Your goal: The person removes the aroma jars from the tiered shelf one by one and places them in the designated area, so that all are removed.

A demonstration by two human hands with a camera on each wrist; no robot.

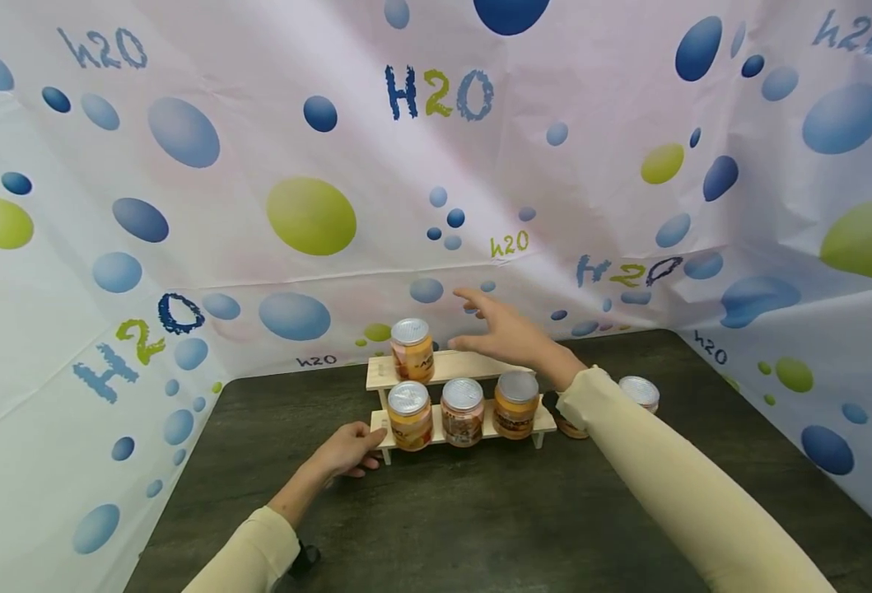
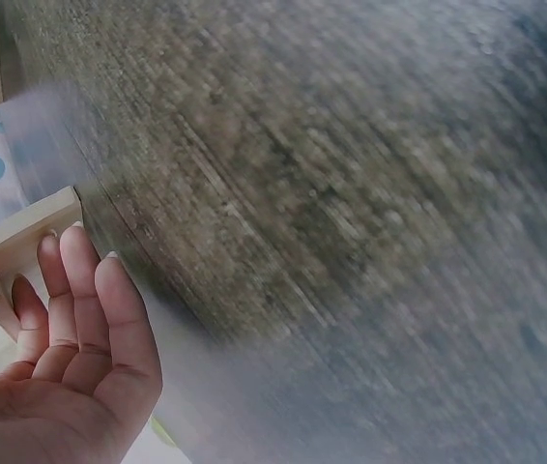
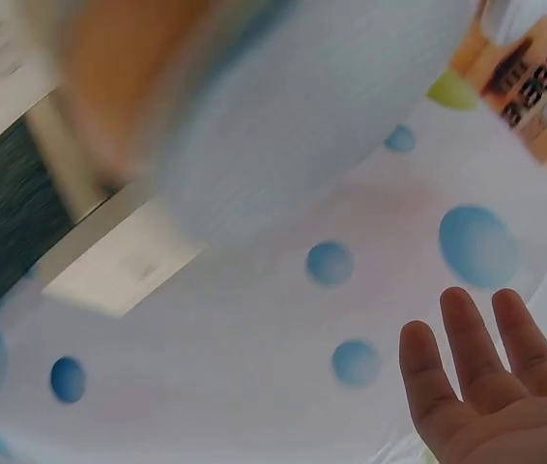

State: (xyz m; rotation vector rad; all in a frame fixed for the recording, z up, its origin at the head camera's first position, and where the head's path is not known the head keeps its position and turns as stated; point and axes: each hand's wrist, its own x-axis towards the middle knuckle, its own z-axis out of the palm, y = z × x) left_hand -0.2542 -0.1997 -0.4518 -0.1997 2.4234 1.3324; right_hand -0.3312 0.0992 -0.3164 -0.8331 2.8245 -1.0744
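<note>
A two-tier wooden rack [image 1: 473,363] stands on the dark table. My left hand [image 1: 352,451] pinches the left end of its lower shelf, thumb on top; in the left wrist view the fingers [image 2: 75,309] curl by the pale wood [image 2: 32,232]. One orange-labelled jar with a silver lid [image 1: 413,354] sits at the left of the upper shelf. Three similar jars, left [image 1: 409,420], middle [image 1: 463,416] and right [image 1: 516,408], line the lower shelf. Over the upper shelf, right of its jar, my right hand [image 1: 505,329] holds nothing, its fingers spread.
Right of the rack, partly behind my right forearm, are another silver-lidded jar [image 1: 639,391] and an orange jar [image 1: 572,428]. A white backdrop with blue and green dots [image 1: 376,148] rises behind and beside the table [image 1: 436,527]. A blurred jar [image 3: 312,106] looms close in the right wrist view.
</note>
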